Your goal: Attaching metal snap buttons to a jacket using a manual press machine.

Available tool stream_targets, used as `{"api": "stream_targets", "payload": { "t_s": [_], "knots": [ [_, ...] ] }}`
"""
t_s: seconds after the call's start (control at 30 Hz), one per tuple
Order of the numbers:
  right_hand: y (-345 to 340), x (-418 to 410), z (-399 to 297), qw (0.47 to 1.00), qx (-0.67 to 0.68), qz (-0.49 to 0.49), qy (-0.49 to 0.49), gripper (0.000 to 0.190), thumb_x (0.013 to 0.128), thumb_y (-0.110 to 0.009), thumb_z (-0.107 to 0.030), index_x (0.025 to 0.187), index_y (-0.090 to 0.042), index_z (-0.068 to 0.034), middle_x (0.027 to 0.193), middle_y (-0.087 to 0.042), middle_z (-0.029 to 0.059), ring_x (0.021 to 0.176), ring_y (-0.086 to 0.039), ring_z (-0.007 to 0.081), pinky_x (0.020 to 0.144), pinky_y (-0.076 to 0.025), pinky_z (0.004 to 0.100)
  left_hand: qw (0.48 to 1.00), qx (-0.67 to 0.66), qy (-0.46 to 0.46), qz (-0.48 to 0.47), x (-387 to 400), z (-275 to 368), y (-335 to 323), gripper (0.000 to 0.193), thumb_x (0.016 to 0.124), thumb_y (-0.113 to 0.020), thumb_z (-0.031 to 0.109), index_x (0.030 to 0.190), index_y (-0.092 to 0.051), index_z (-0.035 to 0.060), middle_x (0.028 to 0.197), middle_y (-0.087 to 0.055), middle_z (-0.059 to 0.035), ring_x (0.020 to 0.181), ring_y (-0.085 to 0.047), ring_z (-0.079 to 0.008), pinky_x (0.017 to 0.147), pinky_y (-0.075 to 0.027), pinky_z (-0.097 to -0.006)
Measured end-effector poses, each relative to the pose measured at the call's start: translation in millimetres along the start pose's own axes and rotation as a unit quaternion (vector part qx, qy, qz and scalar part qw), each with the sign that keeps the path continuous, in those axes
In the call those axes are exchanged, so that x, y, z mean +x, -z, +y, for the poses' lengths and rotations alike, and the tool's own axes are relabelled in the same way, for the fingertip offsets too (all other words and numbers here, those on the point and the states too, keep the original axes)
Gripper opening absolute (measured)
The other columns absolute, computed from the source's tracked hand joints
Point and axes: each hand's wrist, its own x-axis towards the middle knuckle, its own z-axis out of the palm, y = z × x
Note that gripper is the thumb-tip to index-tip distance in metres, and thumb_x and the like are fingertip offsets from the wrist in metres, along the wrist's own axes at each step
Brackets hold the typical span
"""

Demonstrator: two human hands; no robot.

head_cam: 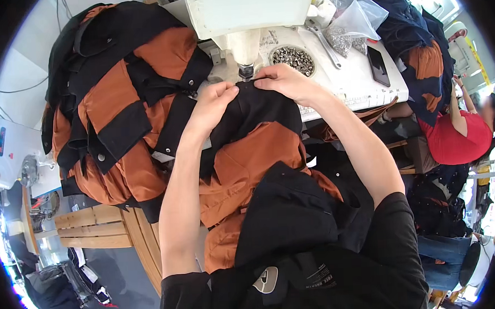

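Both hands hold the black edge of a black and orange jacket (pixel 251 154) under the head of a snap-fastening press (pixel 246 70). My left hand (pixel 215 103) pinches the edge just left of the press tip, thumb against fingers. On the right of the tip, my right hand (pixel 288 83) grips the same edge between thumb and fingers. The rest of the jacket hangs down over my lap. Right behind my right hand, a round dish (pixel 292 60) set in the white worktable (pixel 353 84) holds many small metal snap parts.
A heap of black and orange jackets (pixel 114 102) lies at the left. An adjustable wrench (pixel 325 45), plastic bags of metal parts (pixel 344 38) and a phone (pixel 378 66) lie on the table. Dark garments (pixel 418 40) hang at its right end; beyond sits a person in red (pixel 460 137).
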Motion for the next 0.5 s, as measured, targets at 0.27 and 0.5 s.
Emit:
{"api": "stream_targets", "payload": {
  "t_s": [0.27, 0.5],
  "knots": [
    [-1.6, -1.3, 3.0, 1.000, -0.019, 0.006, 0.015, 0.017, 0.086, -0.059, -0.011, 0.094, -0.063, 0.003, 0.082, -0.061, 0.0024, 0.079, -0.053, 0.0088, 0.072, -0.041, 0.0233, 1.000, -0.010, -0.023, 0.007, 1.0, -4.0, -4.4, 0.019, 0.091, -0.053, 0.017, 0.084, -0.059, 0.0004, 0.069, -0.047, 0.0087, 0.064, -0.039, -0.0008, 0.057, -0.031, -0.0202],
    [-2.8, -3.3, -2.3, 1.000, -0.020, 0.020, -0.013, 0.017, 0.086, -0.058, -0.011, 0.095, -0.062, 0.003, 0.082, -0.061, 0.0032, 0.078, -0.053, 0.0092, 0.071, -0.042, 0.0241, 1.000, -0.017, -0.010, 0.006, 1.4, -0.4, -3.1, 0.019, 0.091, -0.053, 0.017, 0.083, -0.058, 0.0005, 0.069, -0.047, 0.0082, 0.065, -0.040, -0.0010, 0.056, -0.033, -0.0212]
  ]
}}
